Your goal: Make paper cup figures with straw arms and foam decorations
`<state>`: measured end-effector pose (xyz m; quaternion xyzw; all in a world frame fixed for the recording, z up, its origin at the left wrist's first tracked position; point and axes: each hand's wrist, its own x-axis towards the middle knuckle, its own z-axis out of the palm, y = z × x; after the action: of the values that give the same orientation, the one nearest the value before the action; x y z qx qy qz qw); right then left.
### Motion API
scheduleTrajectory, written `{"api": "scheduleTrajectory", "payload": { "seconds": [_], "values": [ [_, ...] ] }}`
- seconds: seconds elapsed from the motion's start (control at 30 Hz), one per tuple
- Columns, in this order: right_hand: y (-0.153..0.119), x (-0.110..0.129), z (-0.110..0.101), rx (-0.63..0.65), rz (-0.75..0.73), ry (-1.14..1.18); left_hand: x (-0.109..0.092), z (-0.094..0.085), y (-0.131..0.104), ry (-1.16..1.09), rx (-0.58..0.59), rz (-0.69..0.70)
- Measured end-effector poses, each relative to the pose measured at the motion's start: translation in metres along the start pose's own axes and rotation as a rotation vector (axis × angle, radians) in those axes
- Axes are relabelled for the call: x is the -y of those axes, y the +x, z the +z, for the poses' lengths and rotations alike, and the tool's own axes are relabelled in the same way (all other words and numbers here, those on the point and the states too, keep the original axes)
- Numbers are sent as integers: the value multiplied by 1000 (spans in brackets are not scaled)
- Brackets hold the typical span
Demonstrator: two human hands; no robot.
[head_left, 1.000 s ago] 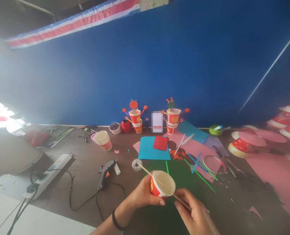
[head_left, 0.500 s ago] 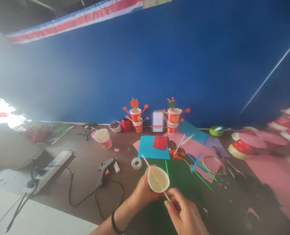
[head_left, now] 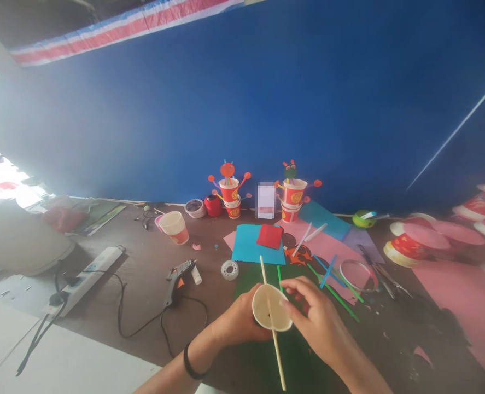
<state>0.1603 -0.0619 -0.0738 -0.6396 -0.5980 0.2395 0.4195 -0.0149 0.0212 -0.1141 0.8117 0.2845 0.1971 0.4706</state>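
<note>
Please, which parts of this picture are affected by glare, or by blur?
Head view: strong glare whitens the far left edge, with haze spreading toward the power strip; head view: the red paper cups at far right look soft, while the held paper cup is clearer.

At lower left, the tabletop (head_left: 146,273) offers a lane between power strip (head_left: 89,280) and glue gun (head_left: 175,280), though a cord (head_left: 120,316) loops across it. At lower centre, a stick (head_left: 279,361) juts below the cup (head_left: 261,313) into the gap between the forearms (head_left: 203,355). At lower right, flat scraps (head_left: 423,355) leave passage; higher up, straws (head_left: 336,297) and metal tools (head_left: 385,284) crowd it.
</note>
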Motion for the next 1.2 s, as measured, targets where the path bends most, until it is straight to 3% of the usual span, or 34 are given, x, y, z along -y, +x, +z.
{"api": "scheduleTrajectory", "payload": {
  "seconds": [0.1, 0.27, 0.4, 0.57, 0.67, 0.77, 0.9, 0.97, 1.2],
  "values": [
    [12, 8, 5, 97, -70, -81, -4, -1, 0, 90, 72, 38],
    [13, 9, 19, 22, -108, -311, -17, -8, -5, 59, 132, 43],
    [9, 4, 28, -21, -106, -449, -22, -3, -8, 61, 100, 45],
    [10, 0, 31, -49, -31, -479, -9, 12, -5, 158, -20, 79],
    [12, -5, 26, 29, 53, -299, 0, 13, -3, 165, -23, 24],
    [15, -18, 19, 135, 156, 85, 3, 8, -4, 66, -13, 16],
    [23, -40, 15, 16, 322, 511, 5, 4, -3, -68, 16, 84],
    [27, -47, 18, -24, 393, 616, 7, 5, -2, -90, 26, 114],
    [25, -47, 40, 101, 520, 817, 22, 17, -1, 35, 5, 115]
  ]
}}
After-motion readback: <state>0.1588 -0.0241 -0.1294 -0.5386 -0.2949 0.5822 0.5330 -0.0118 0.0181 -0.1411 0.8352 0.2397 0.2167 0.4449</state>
